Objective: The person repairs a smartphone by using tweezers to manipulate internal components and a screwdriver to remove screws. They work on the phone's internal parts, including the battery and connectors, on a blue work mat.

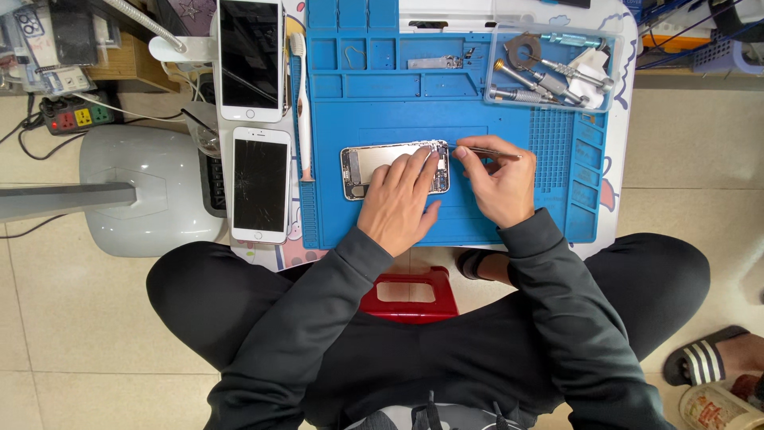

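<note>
Opened phone (pixel 374 163): centre of blue mat (pixel 493 215), pressed flat under left hand (pixel 398 199). Right hand (pixel 497 179) pinches tweezers (pixel 487 151), tips at phone's right edge. Clear tool tray (pixel 613 76): mat's far right corner.

Two white rectangular smartphones lie left of the blue mat: the larger phone's dark glass screen (pixel 250 54) above, the smaller phone's cracked dark screen (pixel 259 185) below, both unlit

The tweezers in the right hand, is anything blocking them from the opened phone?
Nothing visible does. The right hand holds the tweezers with the tip at the opened phone's right edge, while the left hand lies flat on the phone beside it.
</note>
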